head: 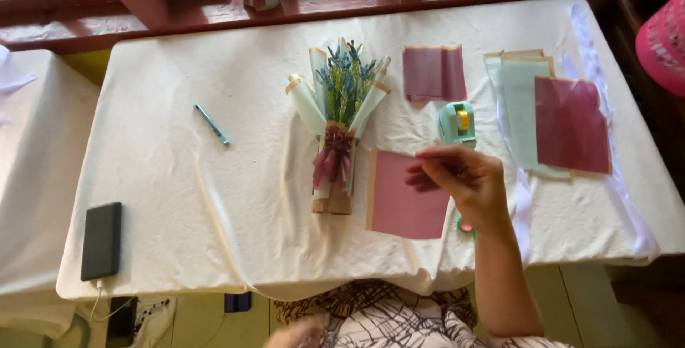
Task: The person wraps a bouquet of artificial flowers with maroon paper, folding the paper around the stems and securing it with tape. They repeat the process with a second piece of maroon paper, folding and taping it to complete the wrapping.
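Note:
My right hand (pixel 462 180) is over the table's front right and pinches the top right corner of a maroon paper sheet (pixel 403 198) with a tan edge, which lies flat on the cloth. Left of that sheet lies a small bouquet (pixel 339 116) of blue flowers wrapped in pale green paper with a maroon ribbon bow. A teal tape dispenser (pixel 457 123) stands just behind my right hand. My left hand (pixel 296 334) is low at the bottom edge, blurred, below the table, with nothing visible in it.
A folded maroon sheet (pixel 434 73) lies at the back. Pale green and maroon sheets (pixel 553 119) are stacked at the right on a white ribbon. A teal pen (pixel 212 124) and a dark phone (pixel 101 241) lie at the left. The white tablecloth (pixel 200 198) covers the table.

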